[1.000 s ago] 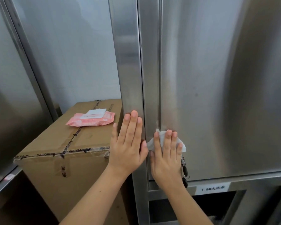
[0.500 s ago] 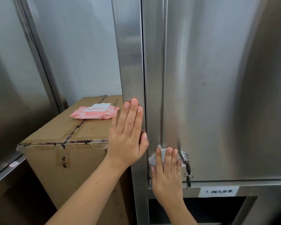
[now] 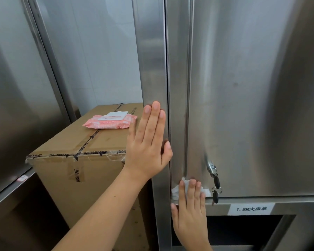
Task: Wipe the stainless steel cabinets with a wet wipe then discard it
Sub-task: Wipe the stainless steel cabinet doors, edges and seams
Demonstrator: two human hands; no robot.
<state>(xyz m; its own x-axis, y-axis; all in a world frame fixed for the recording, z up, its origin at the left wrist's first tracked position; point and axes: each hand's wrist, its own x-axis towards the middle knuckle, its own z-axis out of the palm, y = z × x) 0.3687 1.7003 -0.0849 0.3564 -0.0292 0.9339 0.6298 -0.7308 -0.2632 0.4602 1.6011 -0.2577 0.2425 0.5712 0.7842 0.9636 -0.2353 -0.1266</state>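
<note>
A tall stainless steel cabinet door [image 3: 252,91] fills the right side. My right hand [image 3: 189,211] presses a crumpled white wet wipe [image 3: 176,192] flat against the door's lower left corner with straight fingers. The wipe shows to the left and right of my fingers. My left hand [image 3: 149,144] lies flat with straight fingers on the cabinet's steel side post [image 3: 152,60], holding nothing.
A lock with hanging keys [image 3: 215,185] sits just right of the wipe. A white label [image 3: 251,208] is below the door, above a dark opening. A cardboard box [image 3: 76,160] on the left carries a pink wet wipe pack [image 3: 110,121]. Another steel cabinet [image 3: 13,98] stands far left.
My right hand has slid the wipe down the door's left edge to its bottom corner. My left hand has stayed flat on the post.
</note>
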